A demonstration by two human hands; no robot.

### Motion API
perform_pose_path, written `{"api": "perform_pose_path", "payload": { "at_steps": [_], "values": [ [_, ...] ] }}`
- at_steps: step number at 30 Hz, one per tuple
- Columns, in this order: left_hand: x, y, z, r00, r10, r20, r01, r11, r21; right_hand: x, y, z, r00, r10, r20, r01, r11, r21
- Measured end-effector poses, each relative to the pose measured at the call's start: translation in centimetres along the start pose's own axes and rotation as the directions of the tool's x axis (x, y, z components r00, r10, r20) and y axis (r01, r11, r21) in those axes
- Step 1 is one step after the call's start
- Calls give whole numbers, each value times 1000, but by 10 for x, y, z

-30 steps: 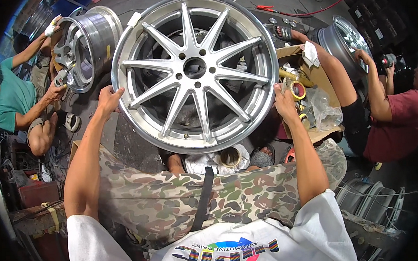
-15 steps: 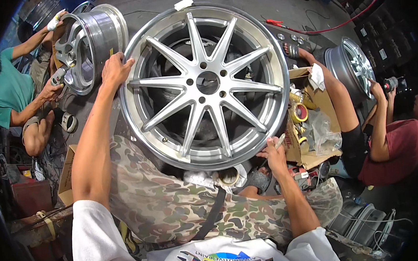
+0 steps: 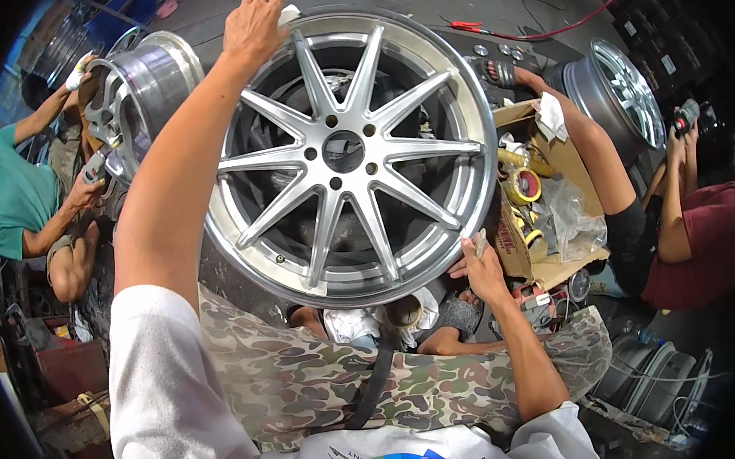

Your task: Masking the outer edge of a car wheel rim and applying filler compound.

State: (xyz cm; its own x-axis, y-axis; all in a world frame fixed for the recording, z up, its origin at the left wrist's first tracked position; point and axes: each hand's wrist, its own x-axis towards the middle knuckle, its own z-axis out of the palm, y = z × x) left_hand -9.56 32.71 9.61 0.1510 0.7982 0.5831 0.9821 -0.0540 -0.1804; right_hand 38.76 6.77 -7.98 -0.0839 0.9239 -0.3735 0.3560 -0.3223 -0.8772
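A large silver multi-spoke wheel rim (image 3: pixel 346 130) stands tilted in front of me, above my camouflage-clad lap. My left hand (image 3: pixel 256 26) reaches to its far-left edge. The fingers are curled there against a small white block (image 3: pixel 289 14), which the hand partly covers. At the near-right edge of the wheel is my right hand (image 3: pixel 481 269), its thumb and forefinger pinching a small pale folded piece (image 3: pixel 479 241). Its other fingers lie at the wheel's lip. A valve stem (image 3: pixel 281 258) shows at the wheel's near left.
On the right an open carton (image 3: pixel 589 207) holds tape rolls and plastic. A person in teal (image 3: pixel 32 183) works on another wheel (image 3: pixel 152 78) at left; one in maroon (image 3: pixel 697 247) works beside a wheel (image 3: pixel 620 100) at right. A red hose (image 3: pixel 578 27) crosses the floor behind.
My left hand has moved from the wheel's left edge up to the white block at the far edge. The wheel has turned slightly counterclockwise. My right hand keeps its pale piece.
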Motion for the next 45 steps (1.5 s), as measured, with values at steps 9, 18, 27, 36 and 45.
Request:
{"api": "perform_pose_path", "payload": {
  "at_steps": [9,18,27,36,45],
  "values": [
    [-22,19,-69,985,-128,-115,68,904,-423,-11,-25,-17,989,-142,-38,100,837,-538],
    [-225,139,-164,737,-60,674,579,571,-582,-77,-115,23,859,-508,62,469,733,-492],
    [-324,168,-157,416,-92,905,899,189,-394,-102,-87,112,572,-673,469,807,358,-471],
    [-362,167,-156,362,-170,916,916,250,-315,-87,-54,125,575,-583,575,818,429,-383],
    [-351,154,-162,712,-37,701,467,771,-433,-78,-53,127,605,-534,591,793,472,-385]
  ]
}}
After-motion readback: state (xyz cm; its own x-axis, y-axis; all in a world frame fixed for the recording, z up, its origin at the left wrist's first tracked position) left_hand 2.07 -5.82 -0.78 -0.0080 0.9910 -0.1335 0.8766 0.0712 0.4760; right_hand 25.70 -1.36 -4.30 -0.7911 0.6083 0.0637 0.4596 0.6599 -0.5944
